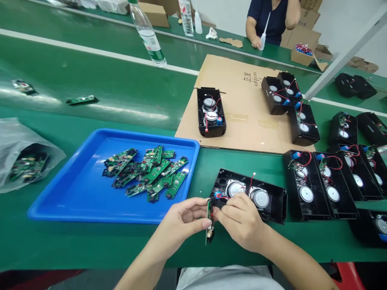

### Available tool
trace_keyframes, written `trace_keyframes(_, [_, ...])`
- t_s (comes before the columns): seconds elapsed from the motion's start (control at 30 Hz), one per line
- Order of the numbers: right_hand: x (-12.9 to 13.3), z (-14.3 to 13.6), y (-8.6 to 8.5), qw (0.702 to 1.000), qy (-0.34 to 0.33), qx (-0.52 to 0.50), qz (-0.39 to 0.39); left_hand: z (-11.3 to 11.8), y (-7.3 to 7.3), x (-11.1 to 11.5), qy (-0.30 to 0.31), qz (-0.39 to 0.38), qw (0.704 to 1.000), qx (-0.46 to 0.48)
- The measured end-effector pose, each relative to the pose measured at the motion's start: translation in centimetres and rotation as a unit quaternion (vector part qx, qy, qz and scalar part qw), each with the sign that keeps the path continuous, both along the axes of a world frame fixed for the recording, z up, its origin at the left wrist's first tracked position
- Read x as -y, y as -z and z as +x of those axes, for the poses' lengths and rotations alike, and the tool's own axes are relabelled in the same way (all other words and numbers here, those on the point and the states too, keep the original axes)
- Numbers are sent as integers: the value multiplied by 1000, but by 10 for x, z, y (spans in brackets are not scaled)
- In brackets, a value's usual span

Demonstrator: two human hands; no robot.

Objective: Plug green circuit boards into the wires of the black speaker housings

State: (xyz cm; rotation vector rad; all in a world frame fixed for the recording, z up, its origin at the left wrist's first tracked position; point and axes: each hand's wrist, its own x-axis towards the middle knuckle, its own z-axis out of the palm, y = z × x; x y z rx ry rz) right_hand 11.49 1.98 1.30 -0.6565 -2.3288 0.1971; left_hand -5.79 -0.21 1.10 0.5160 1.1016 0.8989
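My left hand (184,219) pinches a small green circuit board (209,225), held on edge in front of an open black speaker box (276,205). Close against the board's right side, my right hand (242,219) has its fingers pressed together at a thin red wire; the exact grip is hidden. The box lies on the green table with two round silver speakers (260,197) facing up. A blue cylindrical part (218,195) with a wire sits at the box's left end, just above the board.
On the left, a blue tray (69,209) holds several circuit boards (155,171), beside a plastic bag (54,149) of more. Another speaker box (211,129) stands on cardboard (242,133). Several boxes (329,201) line the right. A person (273,20) sits across, near bottles (151,44).
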Motion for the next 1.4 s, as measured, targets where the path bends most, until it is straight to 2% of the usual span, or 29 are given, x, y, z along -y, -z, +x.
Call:
trace_keyframes(0.1, [-4,16,-11,998,7,-15,-57,2,2,3,16,-3,1000,10])
trace_keyframes(0.2, [-11,42,-16,974,155,-69,-152,6,-1,8,43,9,999,-15])
trace_keyframes(0.27, [-16,57,-13,947,230,-46,-220,11,-5,11,63,15,997,-41])
trace_keyframes(0.3, [-17,61,-10,939,238,-24,-246,15,-6,12,74,17,996,-52])
trace_keyframes(0.4, [-21,59,0,940,196,3,-280,27,-10,13,82,17,994,-71])
trace_keyframes(0.57, [-22,42,10,957,136,1,-256,47,-14,12,11,27,993,-118])
trace_keyframes(0.77, [-14,54,15,967,116,-51,-223,58,-11,9,-57,75,972,-215])
trace_keyframes(0.87, [-8,56,15,976,97,-29,-194,58,-4,6,-27,122,956,-265])
trace_keyframes(0.97, [-4,52,16,977,124,46,-167,58,4,5,15,165,930,-329])
trace_keyframes(1.1, [-3,46,18,975,136,117,-134,58,9,6,11,199,902,-384])
trace_keyframes(1.2, [-3,45,19,974,134,124,-131,58,9,7,0,205,892,-402])
trace_keyframes(1.4, [-6,43,18,977,136,145,-82,58,11,6,33,248,881,-403])
